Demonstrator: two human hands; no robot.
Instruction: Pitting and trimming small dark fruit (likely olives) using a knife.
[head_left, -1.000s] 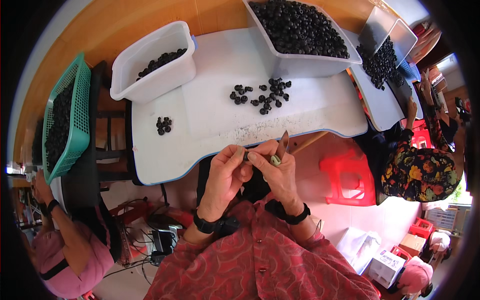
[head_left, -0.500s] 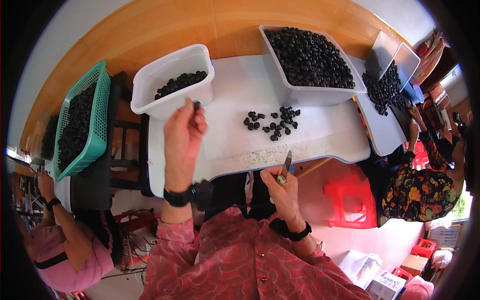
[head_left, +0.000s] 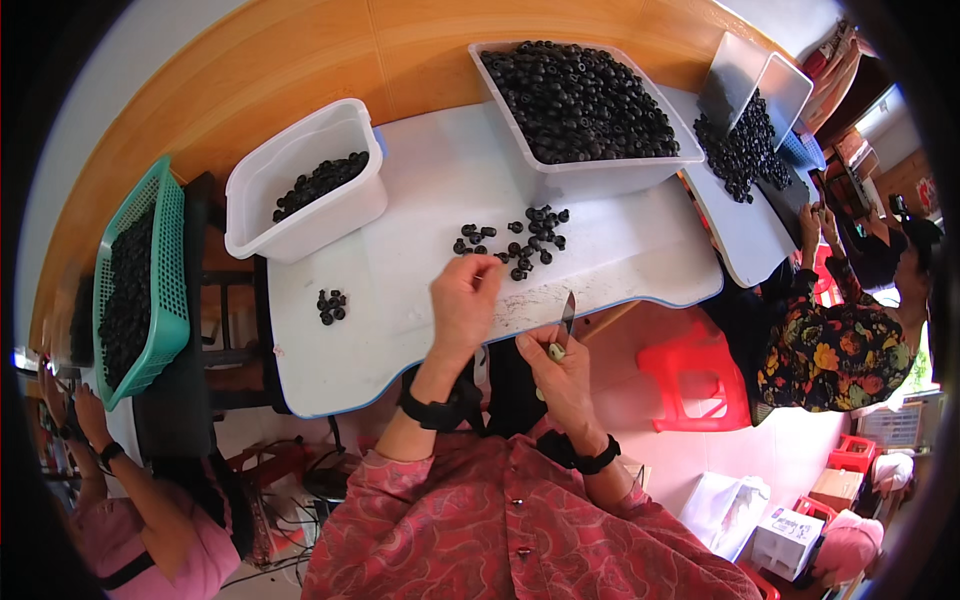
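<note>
Across the white table [head_left: 400,310], a heaped translucent tub [head_left: 610,182] stands right of a smaller white tub [head_left: 310,235]. The right hand [head_left: 562,378] is clamped round a short knife [head_left: 568,312], its blade pointing up and away. The left hand [head_left: 466,300], fingers curled (whether they pinch anything, I cannot tell), is at the near edge of scattered black grommet-like parts [head_left: 536,242]; this looks like a picking-up step, calling next for a fine thumb-and-finger pinch on one part.
</note>
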